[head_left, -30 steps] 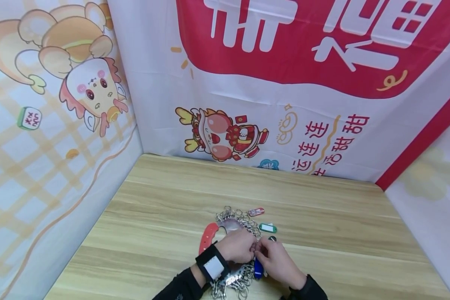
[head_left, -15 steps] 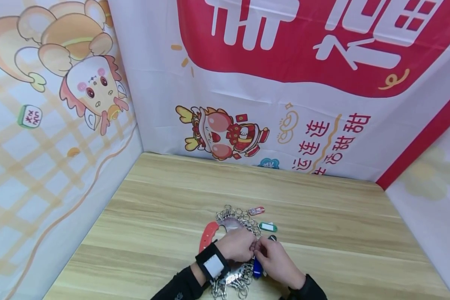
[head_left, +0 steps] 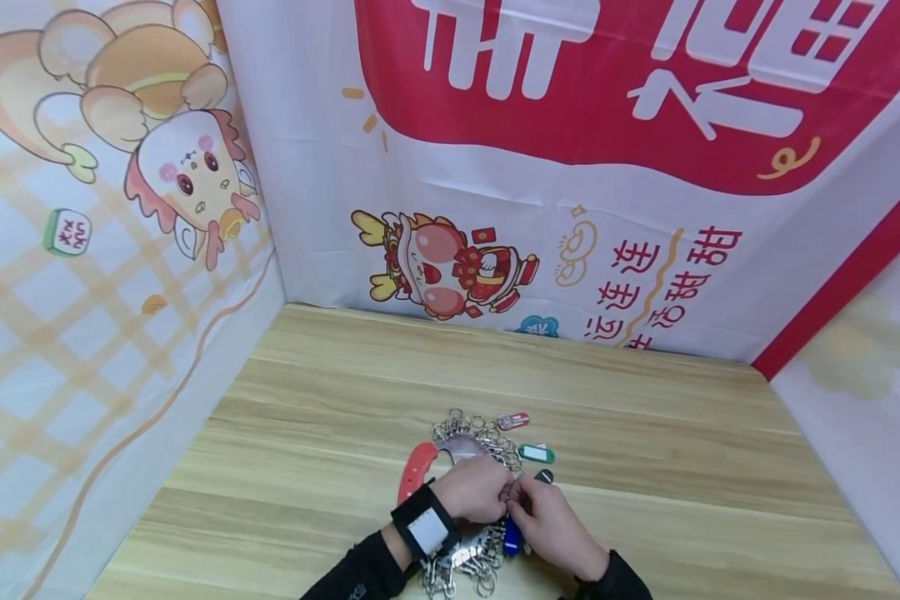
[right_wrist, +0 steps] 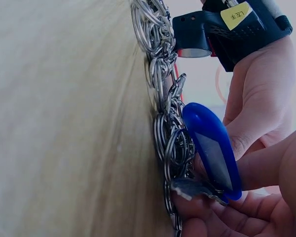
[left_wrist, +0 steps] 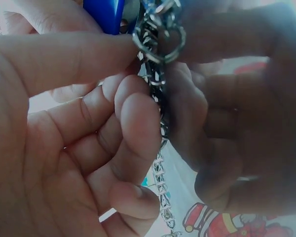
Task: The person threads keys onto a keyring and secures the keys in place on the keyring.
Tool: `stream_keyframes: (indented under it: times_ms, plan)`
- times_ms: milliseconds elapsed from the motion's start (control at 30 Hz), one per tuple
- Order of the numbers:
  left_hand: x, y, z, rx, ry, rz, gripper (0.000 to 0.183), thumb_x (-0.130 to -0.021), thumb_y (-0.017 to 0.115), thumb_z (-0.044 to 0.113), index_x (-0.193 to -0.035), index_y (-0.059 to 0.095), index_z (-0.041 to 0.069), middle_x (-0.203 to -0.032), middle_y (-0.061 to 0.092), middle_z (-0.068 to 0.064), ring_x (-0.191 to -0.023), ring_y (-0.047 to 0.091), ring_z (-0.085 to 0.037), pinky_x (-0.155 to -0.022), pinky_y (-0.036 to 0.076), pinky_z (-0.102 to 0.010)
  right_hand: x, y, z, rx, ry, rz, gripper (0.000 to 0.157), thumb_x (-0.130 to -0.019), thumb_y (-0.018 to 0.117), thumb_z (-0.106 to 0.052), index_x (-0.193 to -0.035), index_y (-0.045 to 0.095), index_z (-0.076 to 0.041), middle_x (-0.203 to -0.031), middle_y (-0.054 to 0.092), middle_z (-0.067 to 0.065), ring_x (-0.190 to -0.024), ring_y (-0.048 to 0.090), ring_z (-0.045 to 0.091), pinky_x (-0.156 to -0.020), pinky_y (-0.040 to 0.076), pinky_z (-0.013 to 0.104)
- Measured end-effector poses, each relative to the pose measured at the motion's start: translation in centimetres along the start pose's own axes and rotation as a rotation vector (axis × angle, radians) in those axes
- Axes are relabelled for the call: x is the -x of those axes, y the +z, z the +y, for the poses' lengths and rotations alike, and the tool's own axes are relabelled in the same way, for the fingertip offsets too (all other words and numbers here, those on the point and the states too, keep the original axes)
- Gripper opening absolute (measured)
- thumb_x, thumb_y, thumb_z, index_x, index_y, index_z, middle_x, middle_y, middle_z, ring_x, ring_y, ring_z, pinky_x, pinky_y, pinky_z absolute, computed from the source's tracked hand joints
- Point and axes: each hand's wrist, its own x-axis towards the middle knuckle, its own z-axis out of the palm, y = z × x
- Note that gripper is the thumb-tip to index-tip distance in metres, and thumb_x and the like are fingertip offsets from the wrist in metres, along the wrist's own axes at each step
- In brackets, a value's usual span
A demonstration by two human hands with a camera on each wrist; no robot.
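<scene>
In the head view, a steel hoop (head_left: 461, 446) with a red handle (head_left: 417, 471) lies on the table, hung with several split rings and snap hooks (head_left: 468, 575). My left hand (head_left: 476, 490) reaches across it and pinches a metal ring at its right side. There my right hand (head_left: 558, 525) meets it, thumb and forefinger pinching the ring of a blue key tag (head_left: 512, 537). The right wrist view shows this blue tag (right_wrist: 212, 148) against the bunched split rings (right_wrist: 160, 89), with a jagged key (right_wrist: 192, 188) beside it. My fingers hide the exact join.
A red key tag (head_left: 513, 421), a green key tag (head_left: 536, 454) and a black key tag (head_left: 544, 476) lie along the hoop's right side. The wooden table (head_left: 682, 442) ends at printed cloth walls (head_left: 307, 208) at the back and sides.
The blue tag has shifted slightly left beneath the fingers. Both hands keep nearly the same place and grip.
</scene>
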Motion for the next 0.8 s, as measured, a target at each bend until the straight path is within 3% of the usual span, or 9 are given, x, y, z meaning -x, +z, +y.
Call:
stream_keyframes:
  times_ms: [367, 600, 800]
  plan:
    - [-0.1, -0.3, -0.2, 0.053, -0.012, 0.001, 0.027, -0.085, 0.064, 0.018, -0.062, 0.05, 0.018, -0.054, 0.044, 0.007, -0.046, 0.048, -0.009, -0.046, 0.036, -0.022, 0.4, -0.6, -0.7, 0.051, -0.012, 0.124, 0.012, -0.089, 0.061, -0.002, -0.082, 0.056, -0.011, -0.073, 0.054, -0.006, -0.061, 0.048, 0.003, -0.052, 0.042, 0.022]
    - [0.0, -0.2, -0.2, 0.025, -0.025, -0.004, 0.03, -0.086, 0.064, 0.018, -0.059, 0.049, 0.017, -0.051, 0.042, 0.006, -0.043, 0.046, -0.01, -0.042, 0.034, -0.022, 0.5, -1.0, -0.7, 0.073, -0.04, 0.086, 0.013, -0.088, 0.062, -0.002, -0.082, 0.057, -0.013, -0.075, 0.054, -0.007, -0.062, 0.049, 0.003, -0.055, 0.043, 0.022]
    - [-0.2, -0.3, -0.1, 0.063, -0.016, 0.0, 0.025, -0.083, 0.065, 0.015, -0.062, 0.052, 0.019, -0.053, 0.044, 0.007, -0.045, 0.044, -0.009, -0.045, 0.032, -0.021, 0.4, -1.2, -0.6, 0.069, -0.021, 0.12, 0.013, -0.089, 0.062, -0.002, -0.083, 0.057, -0.013, -0.074, 0.054, -0.008, -0.062, 0.047, 0.003, -0.053, 0.042, 0.022]
